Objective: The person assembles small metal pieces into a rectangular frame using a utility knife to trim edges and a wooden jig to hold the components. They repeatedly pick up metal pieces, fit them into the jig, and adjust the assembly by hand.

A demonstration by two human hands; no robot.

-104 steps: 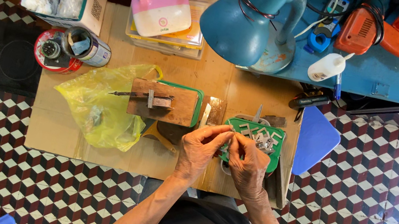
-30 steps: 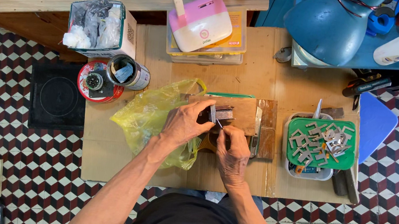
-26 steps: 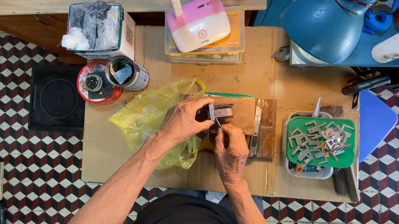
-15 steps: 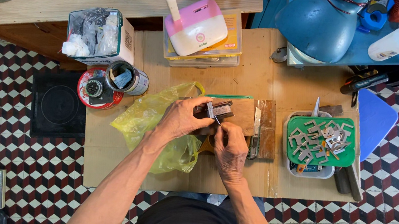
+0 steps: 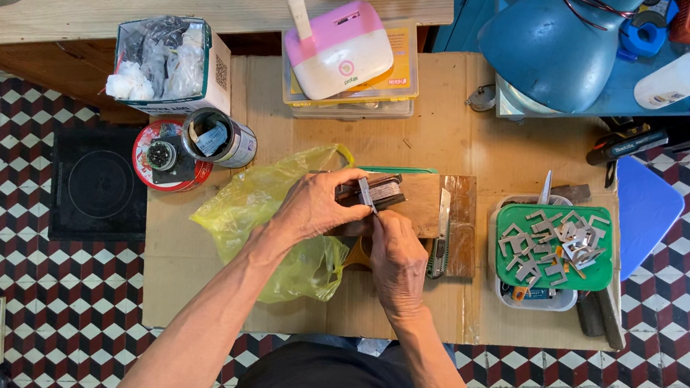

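Note:
My left hand (image 5: 315,208) grips a small dark metal block (image 5: 377,194) that rests on a wooden board (image 5: 421,206) in the middle of the low table. My right hand (image 5: 396,253) pinches a thin grey metal strip (image 5: 366,193) standing upright against that block. Both hands meet over the board's left end. A utility knife (image 5: 440,237) lies on the board just right of my right hand. A green lid (image 5: 554,246) carrying several small bent metal pieces sits on a tub further right.
A yellow plastic bag (image 5: 269,210) lies under my left forearm. A red tin (image 5: 161,160), a can (image 5: 220,137) and a box of rags (image 5: 167,64) stand at the left. A pink-and-white lamp base (image 5: 349,52) and a blue lamp shade (image 5: 553,42) are at the back.
Both hands moved from the green lid to the block on the board some seconds ago. Over the last second they stay there with only small finger shifts; the camera view has drifted.

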